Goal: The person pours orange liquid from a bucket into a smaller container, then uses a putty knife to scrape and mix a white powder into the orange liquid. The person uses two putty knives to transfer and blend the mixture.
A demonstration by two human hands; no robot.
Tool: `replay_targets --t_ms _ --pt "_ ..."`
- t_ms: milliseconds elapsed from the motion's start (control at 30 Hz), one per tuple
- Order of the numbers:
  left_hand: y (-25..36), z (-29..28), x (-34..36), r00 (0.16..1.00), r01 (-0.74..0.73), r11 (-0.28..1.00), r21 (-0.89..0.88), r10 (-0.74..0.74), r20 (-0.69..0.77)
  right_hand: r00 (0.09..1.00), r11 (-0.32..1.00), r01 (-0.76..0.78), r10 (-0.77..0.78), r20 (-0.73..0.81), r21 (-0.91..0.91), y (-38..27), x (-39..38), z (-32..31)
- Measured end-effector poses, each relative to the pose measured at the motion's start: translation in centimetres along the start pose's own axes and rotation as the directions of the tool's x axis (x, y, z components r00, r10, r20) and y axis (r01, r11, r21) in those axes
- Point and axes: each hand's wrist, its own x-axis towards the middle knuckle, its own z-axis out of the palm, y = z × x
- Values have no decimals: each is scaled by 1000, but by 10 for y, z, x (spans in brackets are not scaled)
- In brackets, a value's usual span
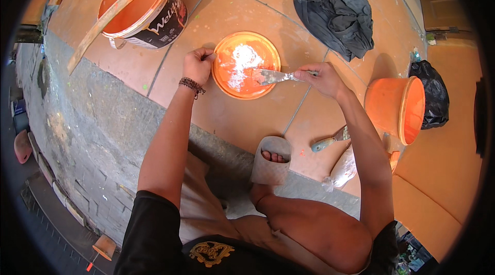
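A round orange bucket lid (269, 50) lies on the tiled floor in front of me, with white paste or powder (245, 58) smeared over its middle. At its left rim is my left hand (198, 64), closed, thumb and fingers pinching the edge. My right hand (320, 78) grips the handle of a putty knife (275, 76) from the right. The knife's blade, streaked with white, reaches over the lid's right side near the paste; whether it touches the surface I cannot tell.
A big paint bucket (178, 9) stands at upper left with a wooden stick (116, 11) across it. Dark cloth (335, 17) lies at upper right. Right are an orange pail (384, 105), a black plastic bag (433, 92), another scraper (324, 144) and a clear bag of white material (344, 168).
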Motion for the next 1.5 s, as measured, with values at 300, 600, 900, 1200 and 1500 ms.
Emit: replay_targets --t_ms 300,600,900,1200,1500 --pt "-4 3 -2 999 -35 997 -69 33 -27 982 994 -9 -11 -190 -107 -12 15 -27" --pt "1 5 -8 997 -32 997 -74 27 -68 900 918 236 -330 -286 -318 -81 -10 -15" --pt "2 3 -44 989 139 925 -354 -111 98 820 940 341 -311 -480 -26 -87 -46 46" --pt "-4 2 -71 967 255 836 -487 -210 147 747 850 454 -527 -405 -268 -90 -44 51" --pt "-4 6 -74 966 255 824 -507 -235 104 819 915 352 -404 -407 -198 -109 -37 48"
